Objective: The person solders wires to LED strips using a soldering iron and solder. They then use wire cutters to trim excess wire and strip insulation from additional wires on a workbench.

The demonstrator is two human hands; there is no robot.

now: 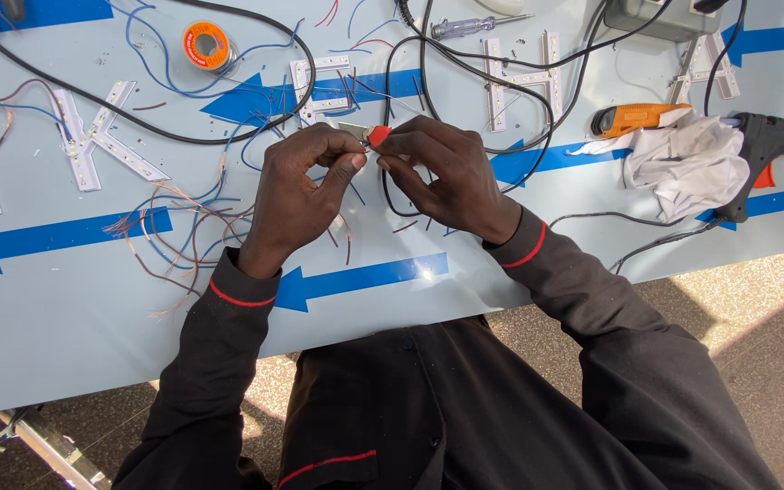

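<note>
Pale-blue desk point(65, 308) with blue arrow stickers point(360, 277) stood on speckled flooring point(737, 299); both hands, left point(297, 195) and right point(442, 177), pinched a small red-handled blade point(367, 135).

Your hands met above the table point(65, 318); the solder spool point(206, 44) lay behind your left hand point(294, 195), the glue gun point(769, 150) far to the right.

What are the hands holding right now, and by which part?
A small cutter with a red end: the left hand pinches its grey metal part, the right hand its red end. Whether a wire is held too cannot be told.
</note>
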